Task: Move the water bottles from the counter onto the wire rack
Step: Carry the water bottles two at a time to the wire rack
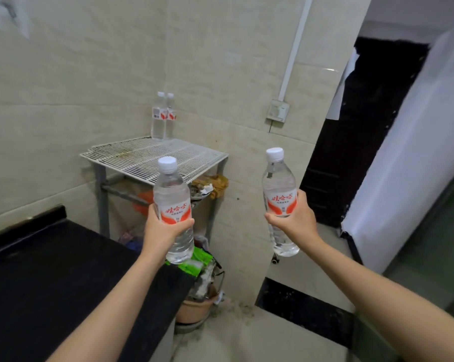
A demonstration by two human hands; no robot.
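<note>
The black counter (51,270) fills my lower left, and I see no bottles on the part in view. Past its end stands the wire rack (152,155), tucked into the tiled corner. Two bottles (159,118) are upright at its back edge, close side by side. Below the rack sit bagged clutter (197,259) and a pot (194,307) on the floor.

I carry one bottle per hand, both upright, in the air and short of the rack. My left hand (160,231) wraps the left bottle (171,199) at its label, fingers curled round the front. It hangs near the counter's end, before the rack's near edge. My right hand (296,220) grips the right bottle (279,184) the same way, off to the rack's right.

My worries: the shelf is thin parallel wires, so a base set down tilted could rock, topple and knock the pair behind. The right bottle has the longer path and could clip the rack's corner. A slack grip on smooth plastic would drop a bottle into the clutter.
</note>
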